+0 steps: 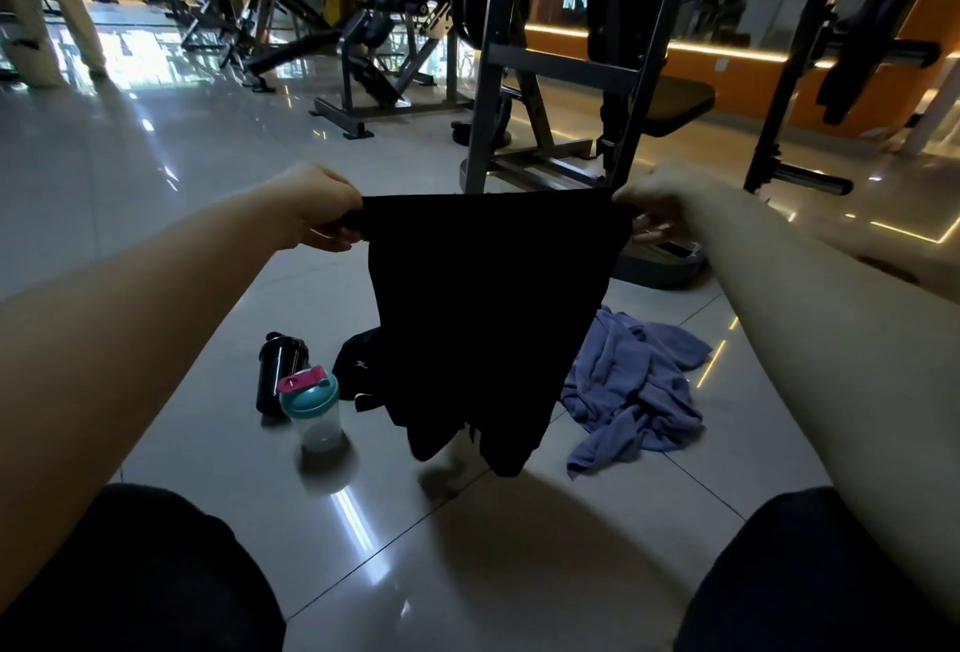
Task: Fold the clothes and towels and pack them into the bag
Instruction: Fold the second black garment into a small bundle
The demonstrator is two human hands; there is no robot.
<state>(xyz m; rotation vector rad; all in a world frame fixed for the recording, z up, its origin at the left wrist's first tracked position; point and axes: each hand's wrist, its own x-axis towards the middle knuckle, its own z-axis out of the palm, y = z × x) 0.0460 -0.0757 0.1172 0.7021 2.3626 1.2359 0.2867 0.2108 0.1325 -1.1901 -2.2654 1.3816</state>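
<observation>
My left hand [322, 207] and right hand [657, 207] each pinch a top corner of the black fabric garment [488, 318], holding it taut above the crumpled purple towel [639, 391].

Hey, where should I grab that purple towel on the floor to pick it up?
On the purple towel, pinch the loose corner trailing toward you at its near-left end, from above; it lies flat, clear of the crumpled heap.

I count two hands of mine, left hand [322, 207] and right hand [660, 207]. Clothes come to two: one black garment [488, 298] in the air, one dark garment [358, 365] on the floor [171, 173]. There is one blue towel [634, 386]. Bottles number two: one black bottle [280, 373], one teal-lidded bottle [311, 407].
</observation>
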